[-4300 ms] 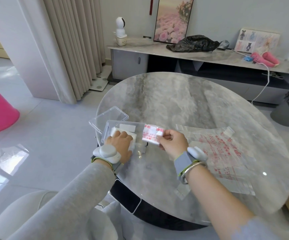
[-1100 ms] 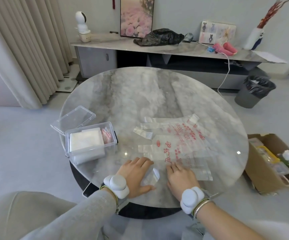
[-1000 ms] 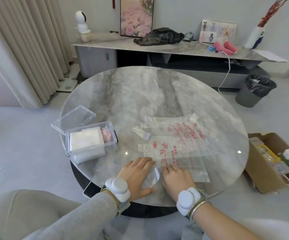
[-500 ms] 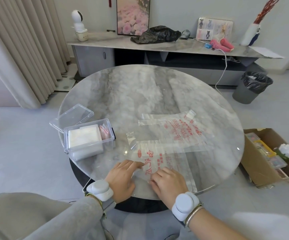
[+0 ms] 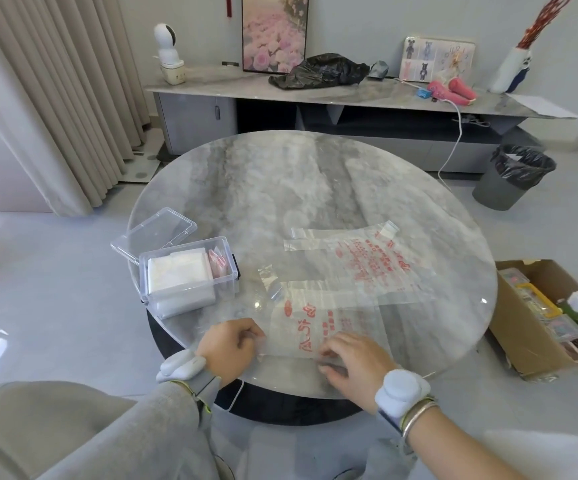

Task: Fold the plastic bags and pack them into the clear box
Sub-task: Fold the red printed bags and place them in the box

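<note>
The plastic bag [image 5: 315, 323] with red print lies flat at the lower middle of the frame, near the edge of the counter [image 5: 280, 185]. The left hand [image 5: 232, 344] and the right hand [image 5: 357, 358] both pinch its near edge with bent fingers. To fold it well, I think they should push the air out and line up the edges. The clear box [image 5: 227, 271], at middle left, already holds folded bags [image 5: 176, 271].

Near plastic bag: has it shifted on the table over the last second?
Yes. The near plastic bag has slid left: its handles now lie closer to the clear box, which sits unmoved at the table's left edge.
</note>
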The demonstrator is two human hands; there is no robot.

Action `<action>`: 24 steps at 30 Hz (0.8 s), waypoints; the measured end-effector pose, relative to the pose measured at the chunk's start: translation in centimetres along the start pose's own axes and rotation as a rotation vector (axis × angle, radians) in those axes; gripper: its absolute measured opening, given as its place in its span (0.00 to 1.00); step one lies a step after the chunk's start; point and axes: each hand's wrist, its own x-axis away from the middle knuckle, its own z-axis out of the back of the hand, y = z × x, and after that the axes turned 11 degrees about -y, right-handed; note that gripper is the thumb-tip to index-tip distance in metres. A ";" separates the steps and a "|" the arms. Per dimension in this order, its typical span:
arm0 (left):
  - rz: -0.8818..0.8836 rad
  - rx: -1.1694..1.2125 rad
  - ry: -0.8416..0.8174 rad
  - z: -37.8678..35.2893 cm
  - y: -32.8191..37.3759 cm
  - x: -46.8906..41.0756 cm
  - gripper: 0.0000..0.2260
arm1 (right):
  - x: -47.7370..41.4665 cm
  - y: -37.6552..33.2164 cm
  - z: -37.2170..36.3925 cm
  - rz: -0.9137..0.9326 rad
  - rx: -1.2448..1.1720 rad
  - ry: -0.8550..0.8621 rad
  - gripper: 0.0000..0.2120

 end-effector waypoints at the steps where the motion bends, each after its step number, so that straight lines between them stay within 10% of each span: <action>1: 0.033 0.013 0.015 0.2 0.0 -0.1 0.19 | 0.1 0.4 0.5 -0.054 -0.101 -0.012 0.06; 15: 0.256 -0.115 0.119 0.0 0.7 -1.7 0.09 | -1.0 4.9 1.5 -0.575 -0.477 0.139 0.05; 24: 0.023 -0.298 0.203 -0.1 0.5 -1.4 0.18 | -1.6 5.7 1.1 -0.657 -0.494 0.200 0.06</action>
